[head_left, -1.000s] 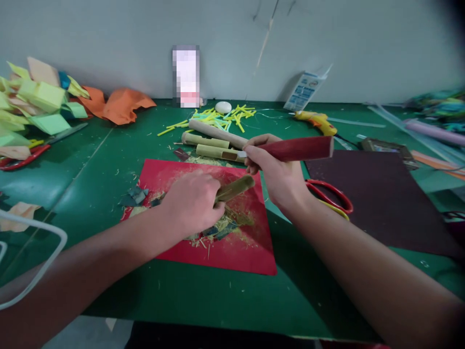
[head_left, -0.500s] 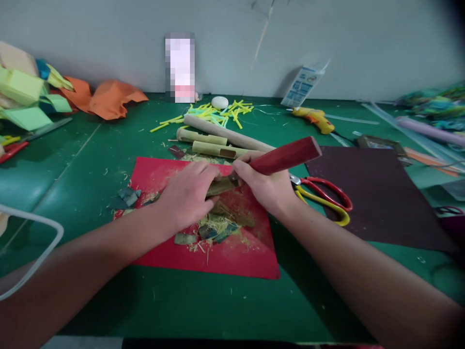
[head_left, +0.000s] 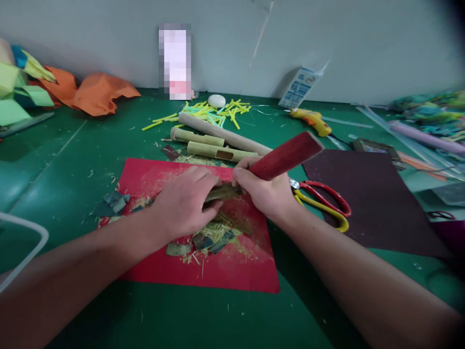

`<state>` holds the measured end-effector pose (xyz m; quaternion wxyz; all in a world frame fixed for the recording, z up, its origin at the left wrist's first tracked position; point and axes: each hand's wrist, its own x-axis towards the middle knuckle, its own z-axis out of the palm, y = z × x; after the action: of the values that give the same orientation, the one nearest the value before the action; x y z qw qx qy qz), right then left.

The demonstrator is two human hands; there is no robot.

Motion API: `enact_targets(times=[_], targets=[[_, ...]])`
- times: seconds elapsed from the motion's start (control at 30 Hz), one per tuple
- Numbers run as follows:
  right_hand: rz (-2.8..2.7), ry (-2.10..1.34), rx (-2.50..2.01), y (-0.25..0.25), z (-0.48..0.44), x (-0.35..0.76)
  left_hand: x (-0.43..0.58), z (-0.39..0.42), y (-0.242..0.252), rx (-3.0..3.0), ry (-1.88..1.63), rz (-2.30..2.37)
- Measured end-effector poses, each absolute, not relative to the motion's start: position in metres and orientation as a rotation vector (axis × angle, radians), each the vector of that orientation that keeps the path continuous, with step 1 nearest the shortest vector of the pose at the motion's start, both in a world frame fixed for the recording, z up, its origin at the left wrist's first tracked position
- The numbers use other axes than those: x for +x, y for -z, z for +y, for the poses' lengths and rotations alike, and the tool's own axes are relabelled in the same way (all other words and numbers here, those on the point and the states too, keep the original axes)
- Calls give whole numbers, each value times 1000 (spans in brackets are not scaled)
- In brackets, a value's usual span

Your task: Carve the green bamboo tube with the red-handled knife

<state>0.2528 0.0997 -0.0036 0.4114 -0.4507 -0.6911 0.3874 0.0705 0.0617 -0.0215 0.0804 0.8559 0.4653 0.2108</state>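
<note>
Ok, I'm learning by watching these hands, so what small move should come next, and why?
Perhaps a short, light stroke of the red tool on the bamboo in the left hand: the right hand grips the tool close to that bamboo's end, and shavings lie on the red sheet.

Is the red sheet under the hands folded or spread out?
Spread out: the red sheet lies flat on the green table, under the left hand and right hand, with shavings scattered over it.
</note>
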Motion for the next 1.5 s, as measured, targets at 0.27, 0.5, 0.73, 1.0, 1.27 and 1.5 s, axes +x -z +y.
enact_targets(times=[0.27, 0.5, 0.73, 1.0, 1.27, 1.5], targets=[[-1776, -1095, -1103, 0, 103, 256, 70, 65, 24, 2523, -673, 1389], [-1795, -1213, -1078, 0, 106, 259, 70, 65, 24, 2477, -683, 1416], [-1803, -1217, -1069, 2, 109, 256, 70, 67, 25, 2441, -728, 1366], [-1898, -1161, -1131, -3, 108, 253, 71, 67, 25, 2408, -752, 1365], [-1892, -1149, -1180, -4, 112, 248, 69, 69, 23, 2378, -733, 1327], [-1802, -1041, -1017, 5, 113, 248, 68, 73, 23, 2335, -742, 1345]])
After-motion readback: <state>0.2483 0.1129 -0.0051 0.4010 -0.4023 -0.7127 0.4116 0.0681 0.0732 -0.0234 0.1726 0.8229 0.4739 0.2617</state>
